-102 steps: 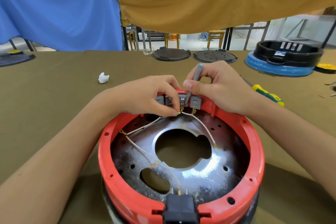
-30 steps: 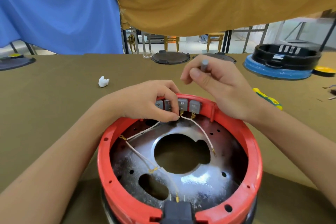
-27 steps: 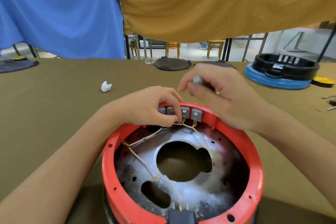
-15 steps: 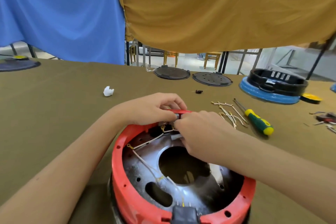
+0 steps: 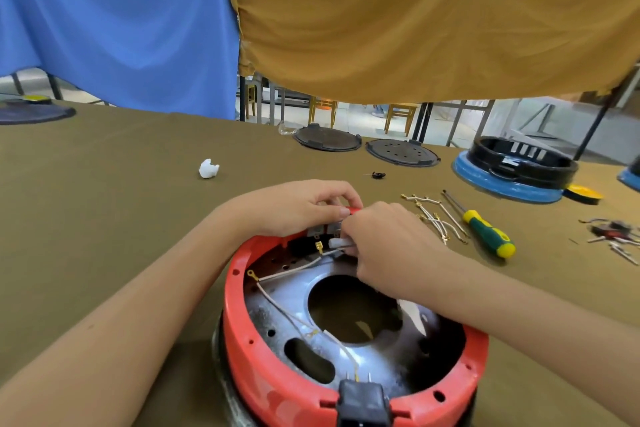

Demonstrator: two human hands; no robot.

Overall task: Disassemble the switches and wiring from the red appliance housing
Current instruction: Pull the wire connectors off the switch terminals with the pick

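Observation:
The red appliance housing [image 5: 242, 333] lies open side up in front of me, with a metal plate inside. Grey switches [image 5: 320, 229] sit in its far rim, brass terminals below them. My left hand [image 5: 294, 206] reaches over the rim and pinches the switch block from above. My right hand [image 5: 388, 246] is inside the housing, its fingers curled round a pale grey tool [image 5: 337, 243] whose end points at the switches. White wires [image 5: 294, 269] run from the switches across the plate to the black power socket [image 5: 362, 404] at the near rim.
A heap of loose wires [image 5: 433, 218] and a green-and-yellow screwdriver [image 5: 485, 232] lie right of the housing. Small parts [image 5: 613, 234] sit at the far right, a white scrap [image 5: 209, 169] at the left. Two black lids [image 5: 327, 139] and a blue-and-black housing [image 5: 516, 170] stand behind.
My right hand came down from above the far rim into the housing, with the grey tool at the switches. My left hand stayed on the switch block. My view shifted left.

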